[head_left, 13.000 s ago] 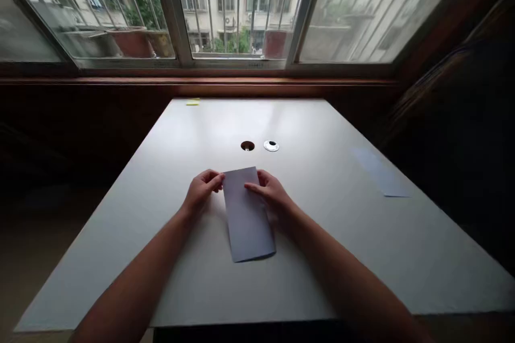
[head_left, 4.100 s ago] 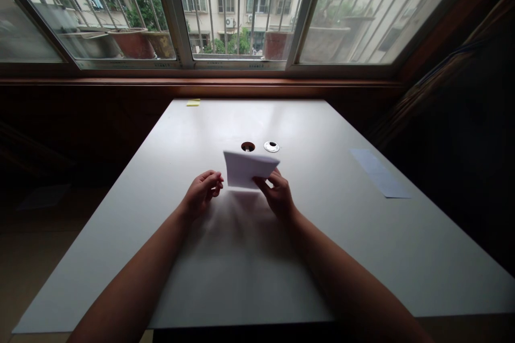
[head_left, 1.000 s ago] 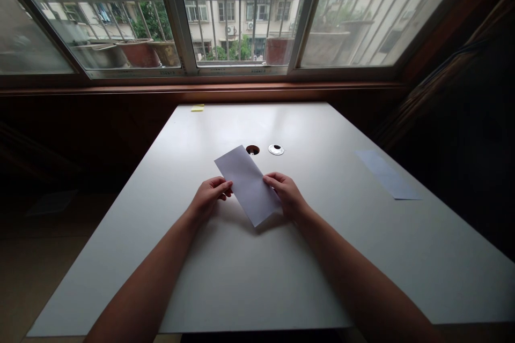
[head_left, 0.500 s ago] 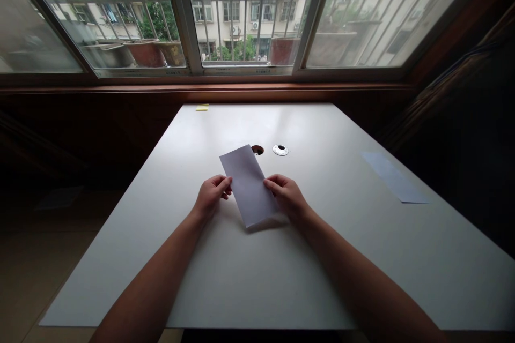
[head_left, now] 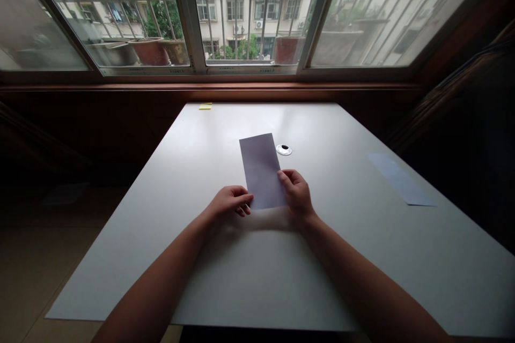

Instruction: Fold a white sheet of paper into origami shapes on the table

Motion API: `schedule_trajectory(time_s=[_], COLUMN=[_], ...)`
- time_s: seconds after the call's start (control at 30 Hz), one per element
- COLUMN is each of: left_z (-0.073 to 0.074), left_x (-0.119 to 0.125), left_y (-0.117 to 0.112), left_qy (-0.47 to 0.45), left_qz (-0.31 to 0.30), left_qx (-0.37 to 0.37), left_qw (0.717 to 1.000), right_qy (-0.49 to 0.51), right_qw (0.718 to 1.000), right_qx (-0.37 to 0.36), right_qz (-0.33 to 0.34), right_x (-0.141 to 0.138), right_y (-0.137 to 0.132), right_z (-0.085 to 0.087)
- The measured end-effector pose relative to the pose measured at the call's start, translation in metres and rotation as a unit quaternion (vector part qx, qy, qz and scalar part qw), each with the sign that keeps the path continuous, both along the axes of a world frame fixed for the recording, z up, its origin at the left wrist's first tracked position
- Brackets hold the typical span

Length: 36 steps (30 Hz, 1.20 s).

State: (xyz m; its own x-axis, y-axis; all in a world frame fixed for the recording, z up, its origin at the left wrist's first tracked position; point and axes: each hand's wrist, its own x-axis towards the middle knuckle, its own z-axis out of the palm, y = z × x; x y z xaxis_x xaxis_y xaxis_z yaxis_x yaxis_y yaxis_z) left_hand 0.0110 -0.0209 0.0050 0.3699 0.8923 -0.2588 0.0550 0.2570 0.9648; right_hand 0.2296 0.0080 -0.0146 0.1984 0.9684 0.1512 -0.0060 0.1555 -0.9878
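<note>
A plain rectangular sheet of paper [head_left: 263, 171], pale grey-violet in this light, is held up a little above the white table [head_left: 257, 273]; its shadow falls below its near edge. My left hand [head_left: 231, 202] pinches it at the lower left corner between thumb and fingers. On the opposite side, my right hand [head_left: 296, 193] grips the right edge around mid-height, thumb on the face towards me. The sheet stands nearly upright in view, leaning slightly left at the top. I cannot tell whether it is folded.
A round metal grommet [head_left: 284, 149] sits in the table just beyond the paper. Another pale sheet [head_left: 400, 178] lies near the right edge. Small yellow sticky notes [head_left: 205, 106] are at the far left edge. Behind the table is a barred window [head_left: 249, 10] with flowerpots [head_left: 151, 52].
The paper has turned more upright and shifted right and away from me, now covering the dark table hole. My left hand has slid down to its lower left corner.
</note>
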Motion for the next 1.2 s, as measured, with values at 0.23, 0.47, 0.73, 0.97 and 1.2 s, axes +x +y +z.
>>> schedule_trajectory(time_s=[0.23,0.47,0.73,0.97,1.2], left_z=[0.001,0.004,0.007,0.004,0.004], left_x=[0.003,0.005,0.008,0.007,0.006], left_y=[-0.002,-0.004,-0.005,-0.004,-0.003], left_qy=[-0.003,0.020,0.046,0.038,0.034], left_qz=[-0.002,-0.011,-0.013,-0.013,-0.017], left_qx=[0.007,0.011,0.031,0.042,0.056], left_qw=[1.000,1.000,0.998,0.998,0.998], right_qy=[-0.082,-0.139,-0.145,-0.081,0.005], right_qw=[0.995,0.986,0.985,0.994,0.998], right_qx=[0.034,0.066,0.063,0.060,0.032], right_qz=[-0.040,-0.069,-0.069,-0.040,0.061], right_x=[-0.002,-0.005,-0.005,-0.006,-0.008], right_y=[-0.008,-0.015,-0.016,-0.014,-0.014], right_z=[0.007,0.015,0.020,0.016,0.015])
